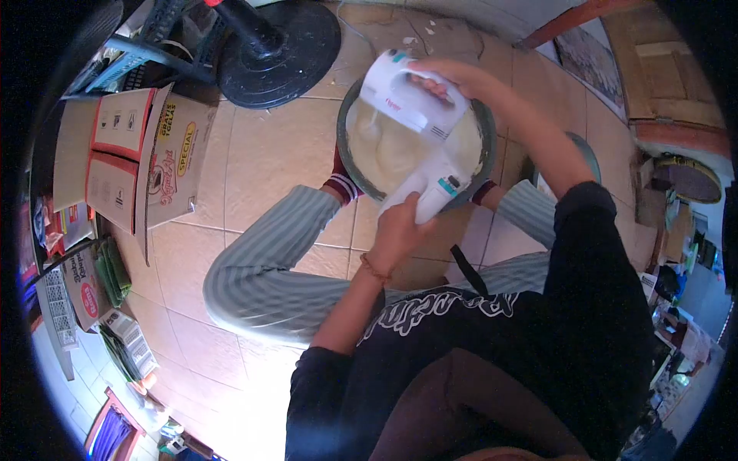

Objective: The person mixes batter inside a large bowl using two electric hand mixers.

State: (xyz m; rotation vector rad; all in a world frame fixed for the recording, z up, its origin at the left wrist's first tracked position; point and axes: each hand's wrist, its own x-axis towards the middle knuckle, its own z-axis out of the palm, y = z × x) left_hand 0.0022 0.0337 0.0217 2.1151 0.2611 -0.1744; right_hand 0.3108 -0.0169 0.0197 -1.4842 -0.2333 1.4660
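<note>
My right hand [450, 78] is wrapped round the handle of a white hand mixer [407, 106], held over the far side of a large dark basin [345, 165]. Closer to my body, my left hand [401, 229] grips a second white hand mixer [425, 184] with a teal-trimmed end, over the basin's near side. Pale, creamy batter [398, 160] fills much of the basin, smeared up its inner wall. One beater shows faintly at the batter's surface under the far mixer; the mixers' bodies hide the others. The basin stands on the floor between my feet.
Tan tiles [265, 165] make up the floor. A round black pedestal base [280, 58] stands beyond the basin on the left. Nearer the left edge is an open cardboard box [181, 157], with packets and papers [127, 342] below it. A greenish container [583, 157] sits partly behind my right forearm.
</note>
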